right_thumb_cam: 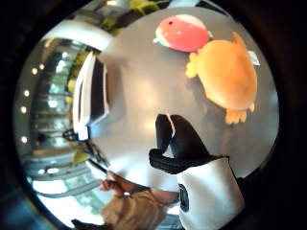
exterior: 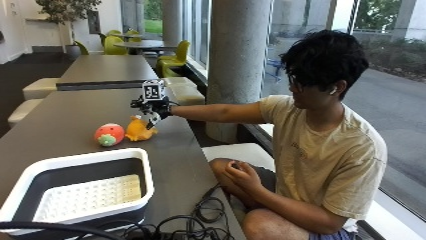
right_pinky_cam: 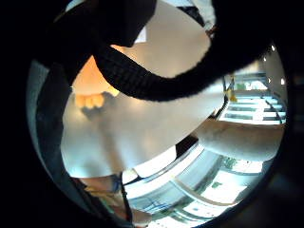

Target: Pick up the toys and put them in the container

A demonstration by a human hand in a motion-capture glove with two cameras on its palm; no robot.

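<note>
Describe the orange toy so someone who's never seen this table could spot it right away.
On the long dark table, past the white-rimmed container, two plush toys sit touching. The orange toy is the one nearer the gloved hand, golden with stubby feet, unlike its round red neighbour.

Bare table (exterior: pixel 73 112) around both toys (exterior: pixel 125 132)
</note>
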